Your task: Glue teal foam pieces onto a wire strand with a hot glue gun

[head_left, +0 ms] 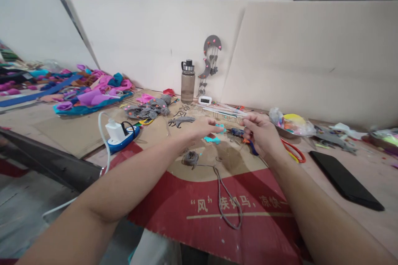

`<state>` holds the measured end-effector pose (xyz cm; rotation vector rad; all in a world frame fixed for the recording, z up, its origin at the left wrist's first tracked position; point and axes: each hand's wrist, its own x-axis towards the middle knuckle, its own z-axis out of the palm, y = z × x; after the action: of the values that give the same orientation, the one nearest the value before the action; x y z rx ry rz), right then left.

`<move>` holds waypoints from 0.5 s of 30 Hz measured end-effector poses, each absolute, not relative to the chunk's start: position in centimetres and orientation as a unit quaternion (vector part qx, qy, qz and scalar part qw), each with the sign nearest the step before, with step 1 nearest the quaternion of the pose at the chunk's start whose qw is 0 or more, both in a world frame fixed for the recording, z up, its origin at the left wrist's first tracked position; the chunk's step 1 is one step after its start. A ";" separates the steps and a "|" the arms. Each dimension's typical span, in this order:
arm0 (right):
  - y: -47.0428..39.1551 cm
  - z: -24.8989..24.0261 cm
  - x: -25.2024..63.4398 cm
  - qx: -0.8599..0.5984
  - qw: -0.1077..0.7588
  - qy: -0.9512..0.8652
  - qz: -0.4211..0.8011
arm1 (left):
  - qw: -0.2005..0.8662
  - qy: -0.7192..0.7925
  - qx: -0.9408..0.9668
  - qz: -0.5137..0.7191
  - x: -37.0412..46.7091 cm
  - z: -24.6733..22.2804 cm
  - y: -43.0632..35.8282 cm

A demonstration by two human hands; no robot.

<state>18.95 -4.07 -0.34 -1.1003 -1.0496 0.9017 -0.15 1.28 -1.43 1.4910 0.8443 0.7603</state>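
Over the middle of a red and tan cardboard sheet (205, 232), my left hand (207, 128) reaches out with its fingers apart, beside bright turquoise pieces (212, 140). My right hand (259, 130) is to the right, thumb and fingertips pressed together; what they pinch, if anything, is too small to tell. A dark blue tool (238, 132) lies between my hands, partly behind the right one. Nearer me rests a small grey yarn ball (190, 158), its loose strand (228, 214) looping over the red part. A grey felt piece (183, 121) lies left of my left hand.
Behind stand a water bottle (188, 85), a small digital clock (205, 100) and a grey moon ornament (212, 45). Grey felt pieces (146, 108), colored fabric (96, 91) and a blue power strip (124, 140) are left. Red-handled scissors (294, 149), a phone (345, 180) and a tray (287, 133) are right.
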 end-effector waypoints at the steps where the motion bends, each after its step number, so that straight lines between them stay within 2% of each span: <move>1: -4.1 -0.6 18.9 -0.513 0.591 -0.490 0.383 | 0.593 0.363 0.633 0.341 -0.2 -1.4 1.4; 6: -4.3 -2.1 18.4 -0.567 0.314 -0.684 0.335 | 0.615 0.331 0.606 0.381 -0.2 -1.0 1.3; 9: -4.5 -2.5 18.2 -0.575 0.210 -0.749 0.254 | 0.612 0.317 0.607 0.395 -0.1 -0.9 1.3; 12: -4.5 -2.3 18.1 -0.589 0.180 -0.768 0.176 | 0.609 0.317 0.615 0.388 0.0 -0.8 1.2; 15: -4.3 -2.2 18.1 -0.597 0.235 -0.751 0.153 | 0.609 0.321 0.618 0.380 -0.2 -0.8 1.2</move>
<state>18.09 -4.32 -2.15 -1.6378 -2.0615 0.4206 -0.15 1.19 -0.75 1.4271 0.7407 0.8776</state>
